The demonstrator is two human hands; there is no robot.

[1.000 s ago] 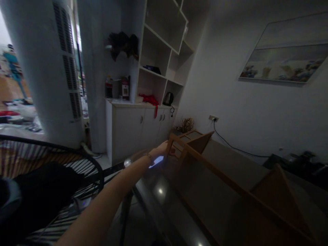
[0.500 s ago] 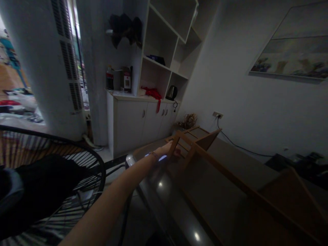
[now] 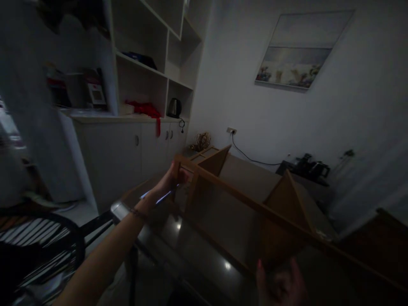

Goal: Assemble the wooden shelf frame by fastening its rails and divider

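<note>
Holding a wooden rack (image 3: 242, 199): left hand (image 3: 168, 180) clamped on its far corner post, right hand (image 3: 280, 284) cupping underneath; stiff, light-looking, awkwardly long.

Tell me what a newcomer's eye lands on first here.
First the long wooden frame, lying at a slant across the dark glossy table in mid-picture. The left hand grips its far end post, while the right hand comes up under its near triangular panel at the bottom edge; the grip there is too dark to tell. Behind, a landscape picture hangs on the wall, and a red cloth trails over the white cabinet.
</note>
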